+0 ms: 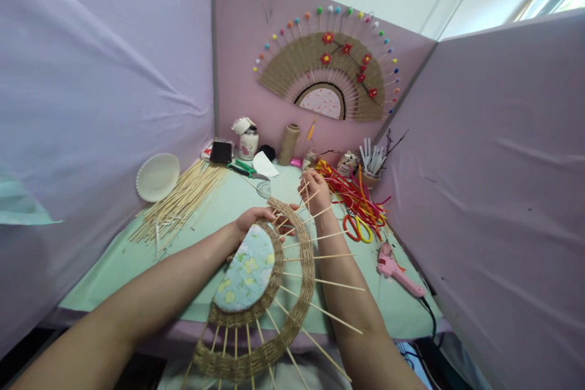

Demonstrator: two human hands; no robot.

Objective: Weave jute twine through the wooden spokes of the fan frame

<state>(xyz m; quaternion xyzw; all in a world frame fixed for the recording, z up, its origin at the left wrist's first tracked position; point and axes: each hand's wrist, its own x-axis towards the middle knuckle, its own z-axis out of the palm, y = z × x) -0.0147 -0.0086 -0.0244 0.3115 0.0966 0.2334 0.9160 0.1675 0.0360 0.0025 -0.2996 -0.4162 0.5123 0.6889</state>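
Note:
A half-woven fan of jute twine and bamboo sticks lies tilted between my arms, with a floral fabric half-circle at its centre. My left hand grips the fan's upper edge, fingers curled over the woven band beside the fabric. My right hand is closed around the far sticks and the twine at the fan's top end. Bare sticks jut out to the right past my right forearm.
A pile of bamboo sticks and a white paper plate lie at left. Scissors, red and orange pipe cleaners and a pink glue gun sit at right. A twine spool, green pliers and a jar stand at the back. A finished fan hangs on the partition.

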